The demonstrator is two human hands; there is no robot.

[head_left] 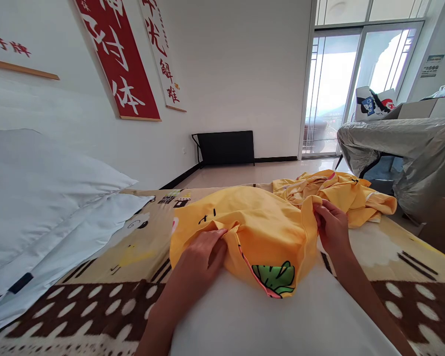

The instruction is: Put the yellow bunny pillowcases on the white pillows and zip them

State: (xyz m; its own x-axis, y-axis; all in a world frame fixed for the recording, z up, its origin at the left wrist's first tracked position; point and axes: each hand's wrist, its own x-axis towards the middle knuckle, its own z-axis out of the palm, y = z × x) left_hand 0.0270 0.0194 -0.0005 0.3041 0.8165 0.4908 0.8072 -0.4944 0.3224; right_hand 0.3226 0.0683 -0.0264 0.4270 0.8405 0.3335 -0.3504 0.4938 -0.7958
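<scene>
A yellow pillowcase [259,212] with a green leaf print covers the far end of a white pillow [267,326], whose near part lies bare in front of me. My left hand [203,252] is closed on the left side of the pillowcase's opening, the fingertips partly tucked into the cloth. On the other side, my right hand [332,222] pinches the opening's edge and lifts it slightly. Between both hands the lower edge sags onto the pillow. Behind my right hand lies a crumpled heap of yellow cloth [356,193].
Another white pillow [40,198] lies at the left. Under everything spreads a patterned brown and beige blanket [133,247]. A table under silver sheeting [404,136] stands at the right, with bags and boxes on top. A black folded panel [226,148] leans against the far wall.
</scene>
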